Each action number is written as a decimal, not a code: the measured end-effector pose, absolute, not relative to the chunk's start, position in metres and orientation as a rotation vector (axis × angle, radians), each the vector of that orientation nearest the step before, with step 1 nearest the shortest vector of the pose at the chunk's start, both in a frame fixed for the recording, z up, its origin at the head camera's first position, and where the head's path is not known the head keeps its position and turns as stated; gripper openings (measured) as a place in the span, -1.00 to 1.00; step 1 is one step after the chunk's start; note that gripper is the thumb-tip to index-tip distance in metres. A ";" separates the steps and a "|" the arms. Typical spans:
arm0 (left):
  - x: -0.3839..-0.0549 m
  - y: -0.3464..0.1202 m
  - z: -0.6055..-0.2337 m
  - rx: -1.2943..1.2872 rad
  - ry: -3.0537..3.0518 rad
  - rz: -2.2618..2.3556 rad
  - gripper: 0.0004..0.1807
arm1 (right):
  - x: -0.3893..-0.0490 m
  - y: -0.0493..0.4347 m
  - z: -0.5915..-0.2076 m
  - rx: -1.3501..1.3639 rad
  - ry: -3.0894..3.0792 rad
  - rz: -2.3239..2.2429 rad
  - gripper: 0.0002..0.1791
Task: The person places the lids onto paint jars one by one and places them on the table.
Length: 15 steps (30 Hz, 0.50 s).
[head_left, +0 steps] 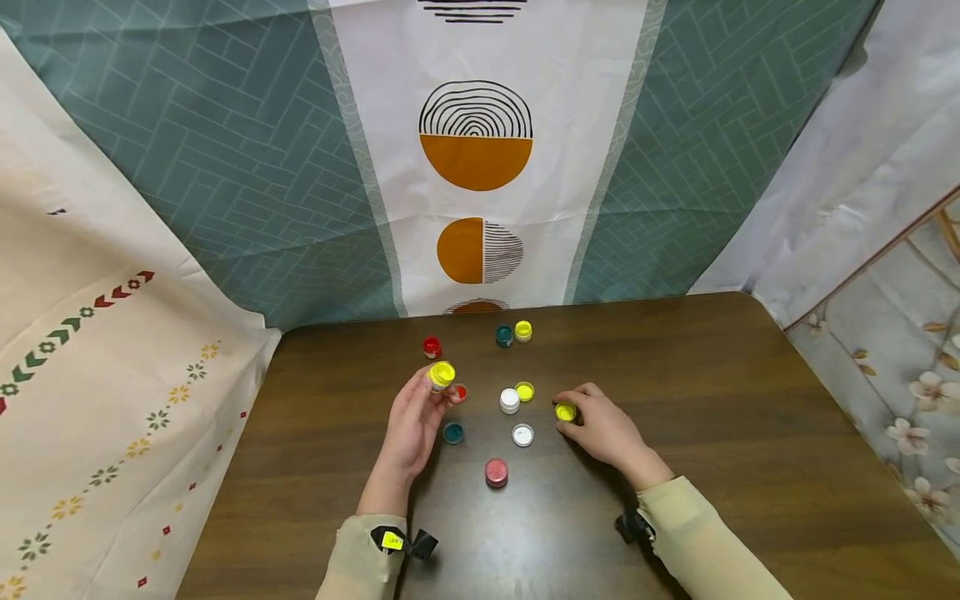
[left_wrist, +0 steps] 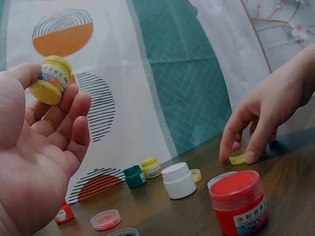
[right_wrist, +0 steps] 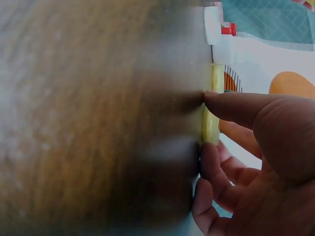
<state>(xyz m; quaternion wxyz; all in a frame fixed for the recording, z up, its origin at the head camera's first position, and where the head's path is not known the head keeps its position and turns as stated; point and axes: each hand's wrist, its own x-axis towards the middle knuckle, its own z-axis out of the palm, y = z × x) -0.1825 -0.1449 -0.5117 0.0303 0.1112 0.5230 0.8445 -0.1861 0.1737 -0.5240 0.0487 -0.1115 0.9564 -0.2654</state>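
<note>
A small yellow paint jar (left_wrist: 50, 81) with a printed label is held up by my left hand (head_left: 411, 425), gripped between thumb and fingers above the table. Down on the tabletop, my right hand (head_left: 606, 429) pinches a yellow lid (head_left: 566, 412) by its rim, as the right wrist view also shows. Close to the left fingers lies a red lid (head_left: 459, 392), with a dark green lid (head_left: 453, 432) nearer the front. Between the hands stand a white jar (head_left: 510, 402), a second yellow lid (head_left: 525, 391) and a white lid (head_left: 522, 435).
At the back of the brown table (head_left: 337, 500) are an open red jar (head_left: 432, 347), a dark green jar (head_left: 504, 336) and another yellow jar (head_left: 523, 332). A red jar with its lid on (head_left: 497, 472) stands toward the front. Patterned cloth (head_left: 487, 250) hangs behind the table.
</note>
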 end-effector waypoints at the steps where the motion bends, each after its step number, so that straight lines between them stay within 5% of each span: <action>1: -0.182 -0.144 -0.511 0.341 1.607 2.596 -0.64 | -0.186 0.173 -0.524 -0.331 2.919 -0.811 -0.55; 15: -0.182 -0.136 -0.509 0.278 1.592 2.534 -0.39 | -0.186 0.177 -0.524 -0.352 2.906 -0.858 -0.56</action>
